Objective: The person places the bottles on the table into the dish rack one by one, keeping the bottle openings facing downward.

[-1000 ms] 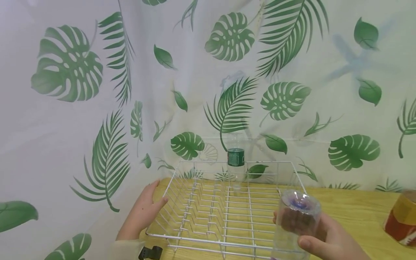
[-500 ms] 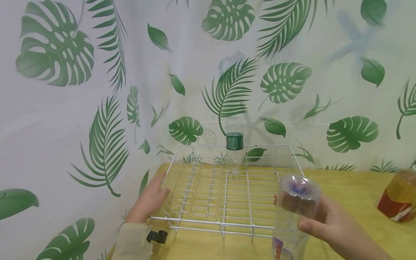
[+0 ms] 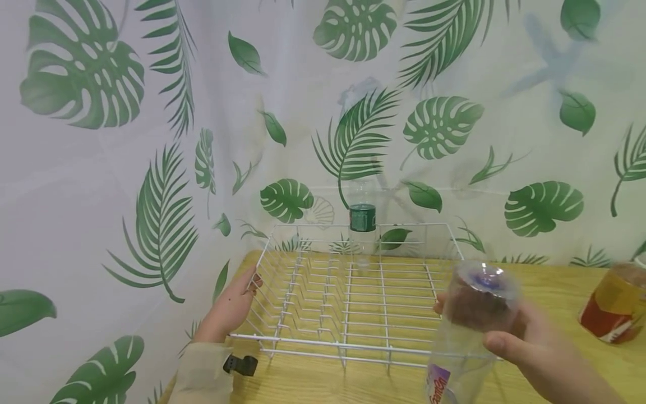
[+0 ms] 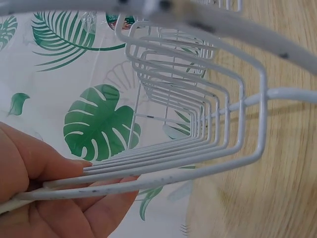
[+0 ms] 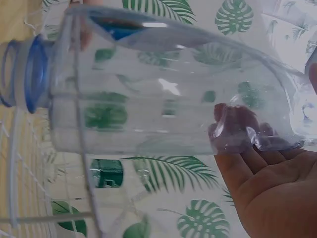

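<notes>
My left hand grips the left side of a white wire dish rack. In the left wrist view the thumb and fingers of the left hand close around its outer wires. My right hand holds a clear plastic bottle upside down by its base end, over the rack's front right corner. The right wrist view shows the bottle's blue-tinted threaded neck beside the rack wires, with curled fingers around the other end. A purple label piece shows low on the bottle.
Another clear bottle with a green label stands upside down at the rack's back. A red and amber container sits on the wooden table at the right. A leaf-patterned sheet hangs behind and to the left.
The head view has tilted down. My left thumb, earlier lying out over the rack's side, now tucks against its wires. My right hand and the bottle have shifted slightly right.
</notes>
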Action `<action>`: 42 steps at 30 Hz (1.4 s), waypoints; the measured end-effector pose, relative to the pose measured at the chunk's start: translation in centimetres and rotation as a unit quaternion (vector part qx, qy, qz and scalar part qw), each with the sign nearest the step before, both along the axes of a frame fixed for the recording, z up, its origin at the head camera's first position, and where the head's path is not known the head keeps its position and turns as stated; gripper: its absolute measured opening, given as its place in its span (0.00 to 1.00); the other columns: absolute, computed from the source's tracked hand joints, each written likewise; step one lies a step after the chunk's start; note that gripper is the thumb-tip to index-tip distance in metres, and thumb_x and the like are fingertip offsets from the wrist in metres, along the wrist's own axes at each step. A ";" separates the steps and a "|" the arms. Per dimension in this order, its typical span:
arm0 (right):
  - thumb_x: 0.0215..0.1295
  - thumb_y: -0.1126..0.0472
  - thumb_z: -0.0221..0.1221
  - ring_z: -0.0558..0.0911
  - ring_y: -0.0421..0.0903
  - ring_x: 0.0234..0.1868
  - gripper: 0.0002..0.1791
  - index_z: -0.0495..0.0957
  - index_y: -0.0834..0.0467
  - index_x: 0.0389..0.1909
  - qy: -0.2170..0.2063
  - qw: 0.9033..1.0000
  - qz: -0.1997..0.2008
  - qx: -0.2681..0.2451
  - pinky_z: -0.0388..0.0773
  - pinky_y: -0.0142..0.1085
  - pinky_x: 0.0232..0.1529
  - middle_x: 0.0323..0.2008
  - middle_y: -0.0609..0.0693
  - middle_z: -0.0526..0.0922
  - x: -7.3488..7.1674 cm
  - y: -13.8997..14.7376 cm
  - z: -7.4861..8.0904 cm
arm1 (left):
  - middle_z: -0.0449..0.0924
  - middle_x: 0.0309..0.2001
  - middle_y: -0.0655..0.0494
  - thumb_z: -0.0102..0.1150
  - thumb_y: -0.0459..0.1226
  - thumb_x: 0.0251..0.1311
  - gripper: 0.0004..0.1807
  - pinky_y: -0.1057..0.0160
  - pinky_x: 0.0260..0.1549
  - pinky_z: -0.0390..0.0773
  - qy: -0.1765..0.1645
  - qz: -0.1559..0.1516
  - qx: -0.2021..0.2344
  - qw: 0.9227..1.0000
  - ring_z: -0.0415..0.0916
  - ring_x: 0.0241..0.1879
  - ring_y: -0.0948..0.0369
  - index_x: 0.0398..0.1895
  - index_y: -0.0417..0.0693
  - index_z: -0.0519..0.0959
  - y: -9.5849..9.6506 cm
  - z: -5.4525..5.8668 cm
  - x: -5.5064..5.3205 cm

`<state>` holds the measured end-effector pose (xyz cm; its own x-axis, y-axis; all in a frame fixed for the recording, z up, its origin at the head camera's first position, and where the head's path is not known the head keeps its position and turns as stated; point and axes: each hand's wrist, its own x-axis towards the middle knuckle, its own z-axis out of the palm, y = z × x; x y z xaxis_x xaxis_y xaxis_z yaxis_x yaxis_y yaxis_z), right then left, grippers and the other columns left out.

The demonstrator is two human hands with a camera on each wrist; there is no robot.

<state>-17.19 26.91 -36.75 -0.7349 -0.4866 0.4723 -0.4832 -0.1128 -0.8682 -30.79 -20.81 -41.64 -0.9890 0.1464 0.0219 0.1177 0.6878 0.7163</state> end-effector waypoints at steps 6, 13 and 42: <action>0.81 0.62 0.47 0.77 0.58 0.64 0.32 0.48 0.71 0.75 0.057 0.993 0.046 -0.096 0.78 0.40 0.59 0.66 0.68 0.71 -0.3 0.8 3.4 | 0.71 0.67 0.40 0.32 0.30 0.76 0.32 0.38 0.65 0.65 -0.001 0.006 0.014 1.000 0.71 0.64 0.43 0.82 0.43 0.48 0.1 0.0 -0.2; 0.78 0.66 0.51 0.78 0.58 0.63 0.32 0.50 0.72 0.75 0.097 0.989 0.017 -0.114 0.78 0.41 0.59 0.65 0.69 0.71 -2.1 0.3 8.3 | 0.70 0.68 0.39 0.32 0.32 0.77 0.31 0.38 0.67 0.61 -0.001 0.006 0.020 1.000 0.70 0.65 0.42 0.82 0.42 0.47 0.0 -0.2 0.0; 0.75 0.43 0.55 0.61 0.58 0.73 0.47 0.41 0.57 0.81 -0.099 0.966 -0.227 0.081 0.55 0.53 0.74 0.74 0.62 0.58 -18.2 -3.1 9.7 | 0.73 0.65 0.40 0.35 0.30 0.74 0.32 0.39 0.63 0.67 0.024 0.010 0.023 0.999 0.74 0.61 0.45 0.80 0.39 0.52 0.1 -0.5 0.3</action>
